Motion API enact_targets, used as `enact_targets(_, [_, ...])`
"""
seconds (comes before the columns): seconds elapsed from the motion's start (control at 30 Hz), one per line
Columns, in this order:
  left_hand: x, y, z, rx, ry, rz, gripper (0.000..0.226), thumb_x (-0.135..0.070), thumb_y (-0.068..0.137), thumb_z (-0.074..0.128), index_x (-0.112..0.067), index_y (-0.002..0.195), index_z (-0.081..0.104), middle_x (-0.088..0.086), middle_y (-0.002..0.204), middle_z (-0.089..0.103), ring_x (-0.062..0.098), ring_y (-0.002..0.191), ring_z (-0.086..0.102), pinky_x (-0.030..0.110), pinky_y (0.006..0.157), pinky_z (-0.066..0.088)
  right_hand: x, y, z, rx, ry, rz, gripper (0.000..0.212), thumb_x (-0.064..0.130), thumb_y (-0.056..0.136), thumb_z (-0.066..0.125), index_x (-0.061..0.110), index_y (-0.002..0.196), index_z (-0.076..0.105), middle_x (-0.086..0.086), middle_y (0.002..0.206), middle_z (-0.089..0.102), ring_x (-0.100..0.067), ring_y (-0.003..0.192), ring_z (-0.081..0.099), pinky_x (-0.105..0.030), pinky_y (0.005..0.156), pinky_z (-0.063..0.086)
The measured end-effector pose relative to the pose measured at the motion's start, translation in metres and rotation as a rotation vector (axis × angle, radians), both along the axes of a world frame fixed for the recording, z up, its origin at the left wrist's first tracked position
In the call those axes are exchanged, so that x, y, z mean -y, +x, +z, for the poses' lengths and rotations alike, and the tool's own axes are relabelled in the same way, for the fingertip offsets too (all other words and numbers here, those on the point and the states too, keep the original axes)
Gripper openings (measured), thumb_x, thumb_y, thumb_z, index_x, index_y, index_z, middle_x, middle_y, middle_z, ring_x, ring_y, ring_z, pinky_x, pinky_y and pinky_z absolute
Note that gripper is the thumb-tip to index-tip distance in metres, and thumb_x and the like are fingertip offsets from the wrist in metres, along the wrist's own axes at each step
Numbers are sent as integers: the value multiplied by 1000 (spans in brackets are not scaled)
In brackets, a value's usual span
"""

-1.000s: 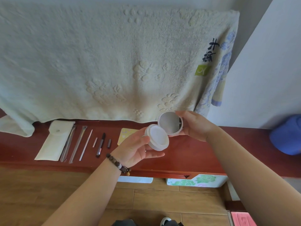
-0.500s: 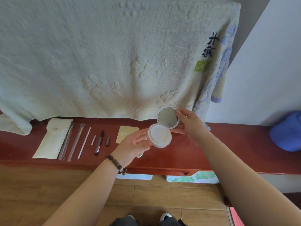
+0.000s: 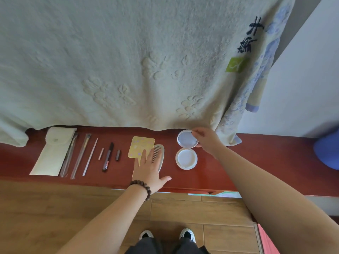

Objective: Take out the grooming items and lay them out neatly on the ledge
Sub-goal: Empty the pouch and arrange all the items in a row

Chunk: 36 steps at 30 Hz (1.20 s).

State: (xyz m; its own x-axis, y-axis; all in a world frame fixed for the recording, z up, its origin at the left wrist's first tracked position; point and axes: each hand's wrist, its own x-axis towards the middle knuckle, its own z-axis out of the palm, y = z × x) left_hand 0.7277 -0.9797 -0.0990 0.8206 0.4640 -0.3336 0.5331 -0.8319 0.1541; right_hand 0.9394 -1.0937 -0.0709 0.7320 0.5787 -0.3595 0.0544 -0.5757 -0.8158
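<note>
A white round compact mirror (image 3: 186,149) lies opened flat on the red wooden ledge (image 3: 238,162). My right hand (image 3: 206,142) pinches the rim of its far half. My left hand (image 3: 148,168) lies flat with straight fingers on a pale comb (image 3: 159,158) and the edge of a yellow card (image 3: 141,146). Further left on the ledge lie a cream pouch (image 3: 52,151), thin metal tools (image 3: 78,154), a small pale stick (image 3: 100,153), a black pen-like tool (image 3: 108,159) and a small dark cap (image 3: 118,154).
A pale embossed towel (image 3: 128,61) hangs over the back of the ledge, its hem just behind the items. A blue object (image 3: 327,151) sits at the ledge's right end. Wooden floor and my shoes (image 3: 166,234) are below.
The compact was held up in both hands; now it lies opened on the ledge. My left hand has let go and moved left onto the comb. The right hand stays on the mirror half.
</note>
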Motion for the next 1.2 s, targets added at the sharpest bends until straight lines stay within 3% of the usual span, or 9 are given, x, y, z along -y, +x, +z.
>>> enact_targets(0.13, [1, 0, -12, -22, -6, 24, 99, -71, 79, 47, -30, 148, -11, 2, 160, -5, 29, 147, -7, 54, 117, 7, -6, 6, -7, -35, -1, -5, 17, 25, 90, 57, 28, 100, 70, 0, 95, 69, -24, 84, 70, -42, 82, 58])
enact_targets(0.37, [1, -3, -18, 21, -6, 30, 98, -72, 79, 47, -35, 147, -13, 0, 160, -9, 26, 147, -9, 55, 117, 6, -8, 3, -11, -52, 65, -64, 19, 14, 89, 63, 15, 105, 72, -4, 98, 70, -29, 94, 68, -42, 82, 58])
enact_targets(0.47, [1, -4, -20, 23, -3, 32, 98, -73, 78, 46, -35, 147, -12, 0, 160, -9, 26, 147, -9, 54, 117, 6, -5, -7, -9, 61, 60, -52, 21, 12, 90, 60, 15, 107, 72, -1, 92, 69, -21, 88, 65, -22, 80, 52])
enact_targets(0.57, [0, -3, -21, 17, 0, 33, 98, -74, 78, 44, -34, 148, -13, 0, 160, -10, 26, 146, -9, 54, 116, 5, 0, -18, -12, 166, 72, -2, 22, 13, 91, 58, 21, 105, 73, 0, 91, 70, -14, 86, 59, -20, 77, 43])
enact_targets(0.67, [1, -3, -20, 9, 5, 22, 98, -73, 79, 44, -33, 147, -13, 1, 160, -10, 27, 146, -9, 54, 116, 5, 4, -23, -17, 160, 72, -16, 26, 18, 91, 59, 23, 116, 68, 3, 106, 71, -8, 96, 61, -7, 81, 42])
enact_targets(0.77, [0, -4, -19, 20, -1, 18, 97, -72, 80, 44, -31, 149, -11, 2, 160, -9, 28, 146, -9, 54, 116, 5, 12, -32, -17, 232, 78, -86, 47, 30, 86, 67, 25, 131, 53, 7, 122, 60, -6, 111, 54, -20, 93, 42])
enact_targets(0.87, [-4, -9, -18, 45, 14, 24, 95, -73, 81, 42, -26, 150, -3, 1, 160, -7, 26, 147, -8, 51, 117, 5, 26, -64, -22, 368, 35, -159, 63, 36, 78, 74, 20, 132, 46, 5, 126, 48, -11, 115, 46, -23, 90, 37])
enact_targets(1.03, [-21, -30, -18, 131, -6, 80, 92, -69, 79, 50, -27, 150, 9, 0, 160, 3, 21, 147, -3, 49, 118, 8, 21, -109, -55, 421, -146, -67, 91, 42, 68, 80, 4, 138, 37, -9, 142, 38, -27, 132, 31, -38, 108, 32])
enact_targets(1.2, [-32, -41, -18, 110, -45, 62, 91, -64, 81, 53, -28, 151, 6, -1, 160, 0, 20, 147, -4, 47, 119, 8, 7, -116, -65, 475, -233, -131, 77, 35, 69, 80, 2, 130, 45, -12, 128, 48, -31, 122, 38, -43, 103, 38])
